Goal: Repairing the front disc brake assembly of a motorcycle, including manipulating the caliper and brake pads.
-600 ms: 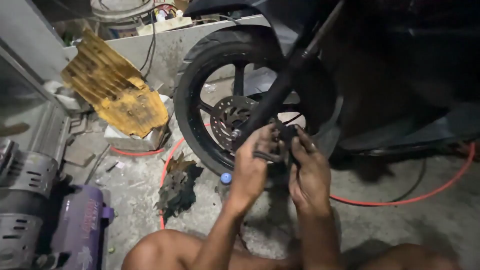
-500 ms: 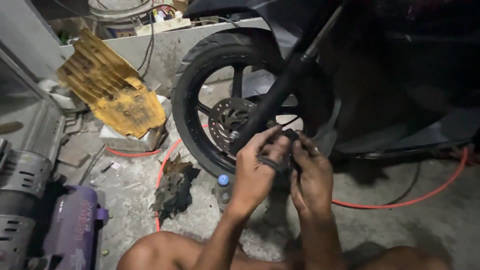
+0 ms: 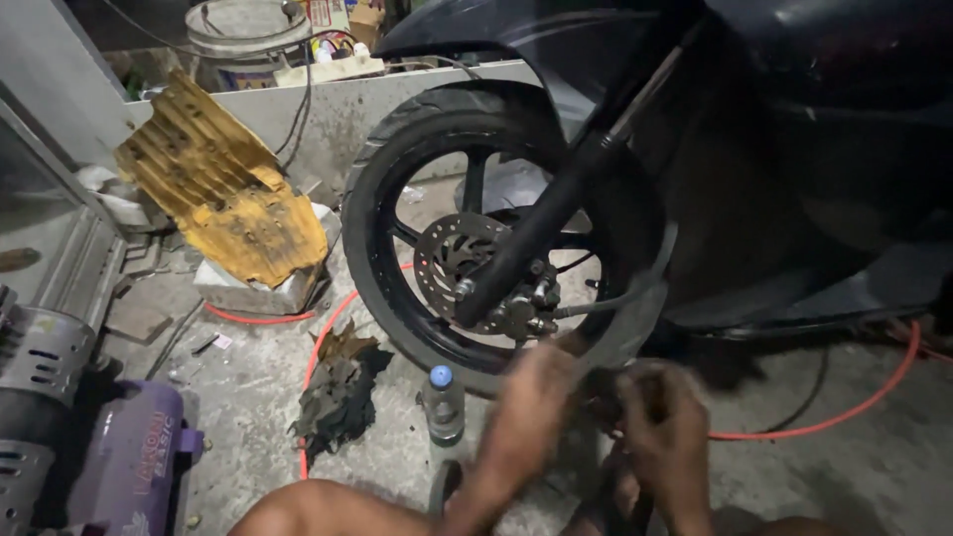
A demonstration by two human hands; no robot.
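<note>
The brake caliper (image 3: 524, 306), bolted low on the fork at the disc's 4 o'clock, is found at 12 o'clock from the left hand (image 3: 533, 392), the nearer one, while the right hand (image 3: 663, 429) is held beside it (blurred fingers, grip unreadable).

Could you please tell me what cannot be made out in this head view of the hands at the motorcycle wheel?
- Left hand and right hand: motion blur hides any grasp or small part.
- Brake caliper: dim, bolts unclear.
- Front wheel: fork and hands cover part.
- Purple machine: cut off by the frame edge.
</note>
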